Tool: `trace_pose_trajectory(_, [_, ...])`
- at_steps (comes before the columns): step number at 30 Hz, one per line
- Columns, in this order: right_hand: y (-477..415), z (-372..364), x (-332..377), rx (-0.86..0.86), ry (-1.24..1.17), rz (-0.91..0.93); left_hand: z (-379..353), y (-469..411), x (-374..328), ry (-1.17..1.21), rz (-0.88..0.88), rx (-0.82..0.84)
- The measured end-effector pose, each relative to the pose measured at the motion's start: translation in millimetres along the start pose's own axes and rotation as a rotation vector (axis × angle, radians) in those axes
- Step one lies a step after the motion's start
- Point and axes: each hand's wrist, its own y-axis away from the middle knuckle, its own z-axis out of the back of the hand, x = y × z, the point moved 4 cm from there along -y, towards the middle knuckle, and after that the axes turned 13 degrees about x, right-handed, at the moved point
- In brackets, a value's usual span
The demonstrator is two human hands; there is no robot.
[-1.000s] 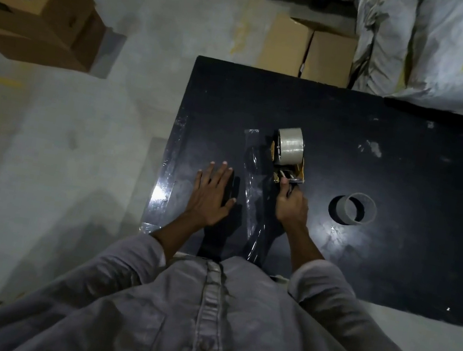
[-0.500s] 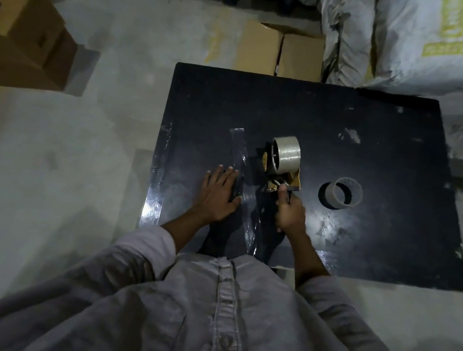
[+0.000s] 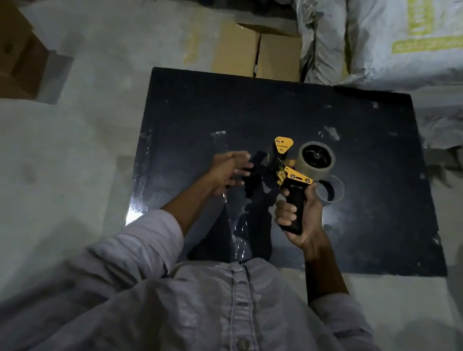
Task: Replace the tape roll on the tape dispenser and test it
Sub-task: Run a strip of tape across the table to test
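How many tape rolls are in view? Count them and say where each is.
2. One tape roll sits mounted on the dispenser held in the right hand. An empty core lies on the black table, partly hidden behind that hand.

Looks like a warehouse or storeroom. Bare concrete floor [image 3: 76, 150], cardboard boxes [image 3: 259, 52] and big stacked sacks [image 3: 425, 54] crowd a black tabletop [image 3: 377, 168].

Empty core [image 3: 331, 191] on table [image 3: 367, 227], right of strip [image 3: 234, 224]

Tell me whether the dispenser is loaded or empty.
Loaded: a tape roll sits on the dispenser, which the right hand holds by the handle.
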Motion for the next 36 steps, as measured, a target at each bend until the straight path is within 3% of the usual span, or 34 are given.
trace_pose_trajectory(7, [8.8, -1.7, 19.2, -0.066, 0.23, -0.133, -25.1, -18.5, -7.3, 0.174, 0.094, 0.116])
trace_pose_trajectory(24, [2.4, 8.9, 36.4, -0.091, 0.324, -0.192, -23.7, -18.9, -1.2, 0.289, 0.153, 0.116])
trace_pose_trajectory(31, [5.0, 11.2, 36.4, -0.121, 0.438, -0.237, -12.3, -28.3, 1.4, 0.212, 0.211, -0.011])
trace_pose_trajectory(36, [9.3, 19.4, 34.5, -0.165, 0.582, -0.246, -3.3, -36.0, -3.3, -0.05, 0.246, -0.041])
